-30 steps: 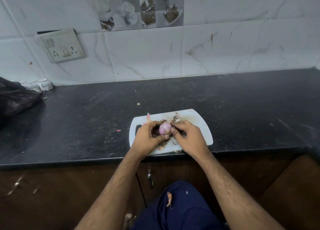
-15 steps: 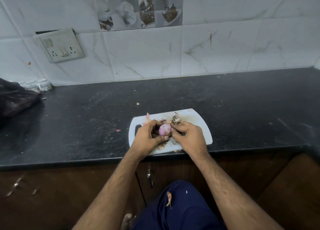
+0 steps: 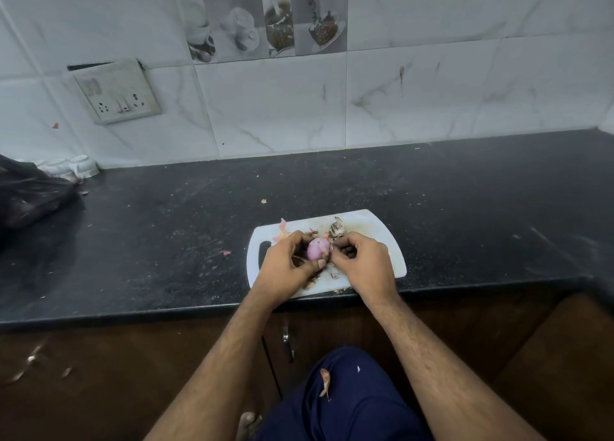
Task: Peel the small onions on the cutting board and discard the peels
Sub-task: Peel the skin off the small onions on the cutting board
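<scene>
A small pink onion (image 3: 317, 248), mostly bare of skin, sits between my two hands just above the white cutting board (image 3: 375, 231). My left hand (image 3: 288, 268) grips it from the left and below, thumb under it. My right hand (image 3: 363, 264) pinches at its right side with the fingertips. Brown and pink peel scraps (image 3: 336, 228) lie on the board behind and under my hands. Whether other onions lie on the board is hidden by my hands.
The board sits at the front edge of a black stone counter (image 3: 465, 208). A black plastic bag (image 3: 30, 195) lies at the far left, white cups (image 3: 81, 166) behind it. A peel piece (image 3: 325, 382) clings to my blue trousers; scraps lie on the floor (image 3: 33, 361).
The onion has turned slightly in my fingers and my right fingertips have shifted along its right side. Both hands stay over the board.
</scene>
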